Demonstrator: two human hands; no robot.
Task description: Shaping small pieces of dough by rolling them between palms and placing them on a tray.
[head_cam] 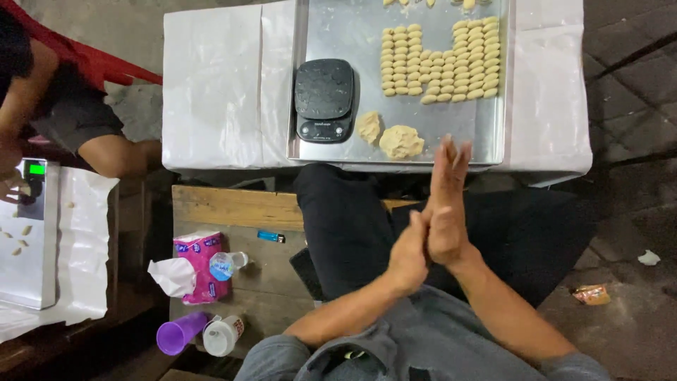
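Your right hand (446, 212) and left hand (409, 255) are pressed palm to palm at centre frame, right fingers flat and pointing toward the top of the frame. Whether any dough sits between the palms is hidden. The nearest pale, lumpy ball of dough (401, 141) lies just above and left of your right fingertips on the shiny metal tray (331, 32), with a smaller dough lump (369, 127) and a black digital kitchen scale (324, 99) further left. Your right hand is nearer. Rows of small shaped dough pieces (441, 62) fill the tray's upper part.

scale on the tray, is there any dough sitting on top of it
No, the black scale is bare; the two dough lumps lie beside it on the metal tray.
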